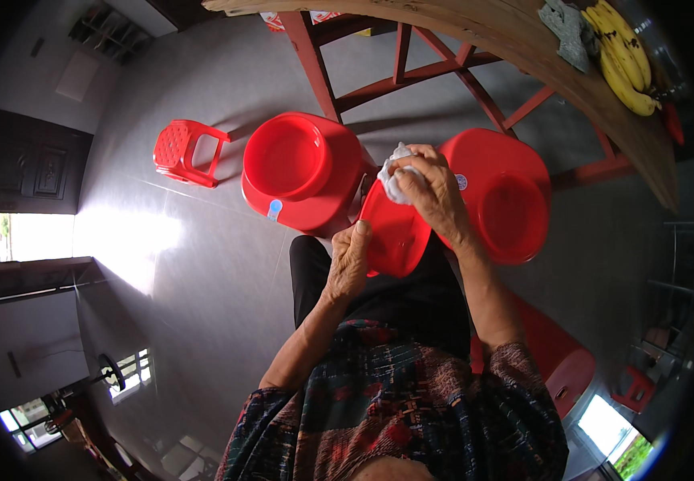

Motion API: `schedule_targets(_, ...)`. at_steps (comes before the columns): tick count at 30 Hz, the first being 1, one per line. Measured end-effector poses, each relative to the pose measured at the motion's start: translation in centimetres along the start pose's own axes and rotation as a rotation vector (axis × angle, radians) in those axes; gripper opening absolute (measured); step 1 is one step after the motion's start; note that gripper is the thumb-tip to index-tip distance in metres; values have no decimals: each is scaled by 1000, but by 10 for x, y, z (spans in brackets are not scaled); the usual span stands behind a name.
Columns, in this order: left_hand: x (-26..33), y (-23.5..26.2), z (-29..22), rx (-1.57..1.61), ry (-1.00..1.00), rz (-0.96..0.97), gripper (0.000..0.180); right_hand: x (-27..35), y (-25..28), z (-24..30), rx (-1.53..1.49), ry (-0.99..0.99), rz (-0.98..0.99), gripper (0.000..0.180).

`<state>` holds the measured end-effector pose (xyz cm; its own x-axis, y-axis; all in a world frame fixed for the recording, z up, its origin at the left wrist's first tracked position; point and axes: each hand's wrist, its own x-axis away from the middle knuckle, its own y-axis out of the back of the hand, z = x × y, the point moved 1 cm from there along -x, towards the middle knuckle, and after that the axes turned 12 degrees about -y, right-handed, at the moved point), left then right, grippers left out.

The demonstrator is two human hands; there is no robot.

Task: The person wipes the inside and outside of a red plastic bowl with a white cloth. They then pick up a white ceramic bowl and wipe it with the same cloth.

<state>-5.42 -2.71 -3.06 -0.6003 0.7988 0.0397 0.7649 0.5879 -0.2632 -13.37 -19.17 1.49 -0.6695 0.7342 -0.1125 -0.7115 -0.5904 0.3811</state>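
A red plastic basin [395,240] is tilted over my lap. My left hand [350,260] grips its near left rim, thumb on the inside. Bunched in my right hand [435,188] is a white cloth [395,178], pressed against the basin's far rim. Beyond my knees on the left stands a red plastic stool [348,160] with another red basin [287,156] on top. On the right, a second red stool [479,148] carries a round red basin [513,215]. The lower part of the held basin is partly hidden by my left hand.
A small red stool [190,152] stands on the grey floor at the left. Ahead, a wooden table [475,24] on red legs [311,68] bears bananas [623,56] and a grey cloth [569,34]. A large red object [559,361] is beside my right arm.
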Motion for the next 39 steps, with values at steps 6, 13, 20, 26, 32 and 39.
schedule_targets(6,-1,-14,-33,328,84,-152,48,11,8,-27,-343,-459,132,36)
schedule_targets(13,-30,-7,-35,739,46,-349,60,74,-27,-57,-780,-552,160,53)
schedule_targets(20,-40,-5,-30,650,-15,-344,51,97,-13,4,-401,-518,300,28)
schedule_targets(26,-23,-9,-35,434,20,-210,45,77,8,34,-1102,-183,42,46)
schedule_targets(32,-14,-34,-40,455,72,-300,47,46,-7,18,-289,-14,-49,45)
schedule_targets(39,-16,-16,-30,156,159,-171,57,65,-21,28,130,319,-132,43)
